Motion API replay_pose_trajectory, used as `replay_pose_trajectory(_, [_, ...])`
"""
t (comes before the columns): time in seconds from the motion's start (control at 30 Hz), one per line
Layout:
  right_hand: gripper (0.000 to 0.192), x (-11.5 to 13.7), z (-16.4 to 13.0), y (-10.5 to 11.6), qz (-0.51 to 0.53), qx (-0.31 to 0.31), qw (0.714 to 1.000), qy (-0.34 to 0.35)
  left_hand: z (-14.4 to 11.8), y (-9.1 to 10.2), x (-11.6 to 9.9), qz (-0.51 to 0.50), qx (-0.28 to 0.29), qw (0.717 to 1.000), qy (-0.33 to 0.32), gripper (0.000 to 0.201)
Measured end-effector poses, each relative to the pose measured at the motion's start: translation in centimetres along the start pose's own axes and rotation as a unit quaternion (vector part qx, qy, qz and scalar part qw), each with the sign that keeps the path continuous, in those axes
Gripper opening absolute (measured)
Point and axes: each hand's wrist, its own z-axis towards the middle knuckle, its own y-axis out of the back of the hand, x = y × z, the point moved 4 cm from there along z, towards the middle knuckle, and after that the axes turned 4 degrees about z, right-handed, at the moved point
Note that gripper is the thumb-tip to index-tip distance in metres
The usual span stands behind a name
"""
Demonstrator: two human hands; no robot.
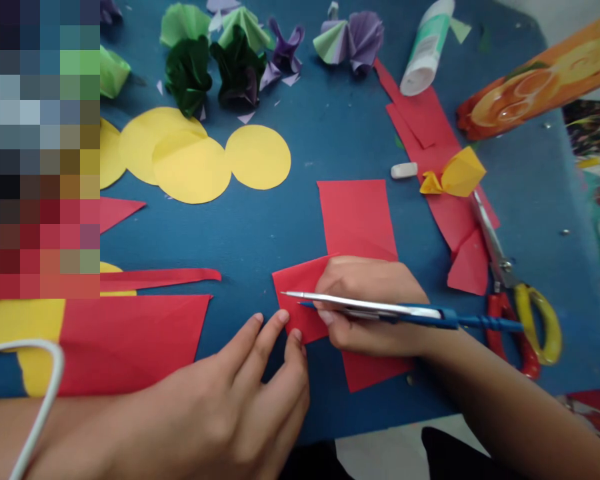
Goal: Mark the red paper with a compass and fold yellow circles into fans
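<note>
Holding, right hand (380,277): I am watching it from afar as it is gripping a compass (370,305), fingers and thumb bending tightly around it.
Compass: its legs are lying close together and its tips are pointing left over the red piece (305,277); I cannot tell whether they are touching it.
Left hand (230,393): I am seeing it resting half open, fingers slightly spread and bending, gripping nothing, with two fingertips reaching the red piece's left edge.
Red piece: it is lying between the hands, overlapping a red strip (357,213) that is running partly under the right hand.
Left side: a red sheet (135,340) is covering part of some yellow paper (37,320), and a white cable (55,373) is curving across the near corner.
Farther back: yellow circles (257,157) are lying in a row, some overlapping, with green and purple paper flowers (187,73) sitting behind them.
Right side: scissors (543,327) are resting beside red scraps (450,193); I am also viewing an eraser (404,171), a yellow twist (463,172), a glue stick (427,47) and an orange bottle (540,77).
Tabletop (315,150): its blue surface is carrying all of this.
</note>
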Motion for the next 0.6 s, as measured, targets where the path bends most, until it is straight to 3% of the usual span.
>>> replay_pose_trajectory(0.33, [0.021, 0.03, 0.16, -0.06, -0.026, 0.003, 1.0, 0.013, -0.03, 0.06, 0.04, -0.001, 0.009, 1.0, -0.002, 0.036])
replay_pose_trajectory(0.47, [0.021, -0.01, -0.08, -0.23, -0.067, 0.042, 0.997, 0.026, -0.08, 0.02, 0.05, -0.005, 0.007, 1.0, 0.002, 0.036])
replay_pose_trajectory(0.6, [0.021, -0.09, -0.34, -0.38, -0.036, 0.059, 0.998, 0.014, -0.06, 0.08, 0.06, -0.002, 0.01, 1.0, 0.004, 0.036])
